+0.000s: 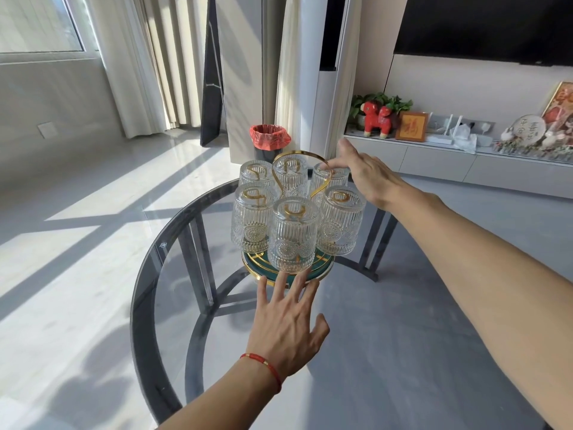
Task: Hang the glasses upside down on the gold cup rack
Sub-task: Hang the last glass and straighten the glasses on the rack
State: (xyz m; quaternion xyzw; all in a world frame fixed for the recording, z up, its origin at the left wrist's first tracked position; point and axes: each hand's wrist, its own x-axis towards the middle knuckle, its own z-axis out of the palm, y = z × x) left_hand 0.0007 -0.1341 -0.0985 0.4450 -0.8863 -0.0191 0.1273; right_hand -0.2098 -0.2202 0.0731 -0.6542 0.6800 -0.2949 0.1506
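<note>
A round glass table (173, 305) fills the foreground. Beyond it stands a dark bin (269, 147) with a red liner — near pale curtains (148, 66). A red toy animal (379, 118) and a framed picture (411, 126) sit on the low cabinet (434, 159).

Gold char on framed pic (410, 126), round plaque (528, 130) writing: unreadable.

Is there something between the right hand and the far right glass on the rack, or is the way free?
Nothing visible stands between them. The right hand is already at the top of the far right glass, beside the gold handle loop of the rack.
</note>
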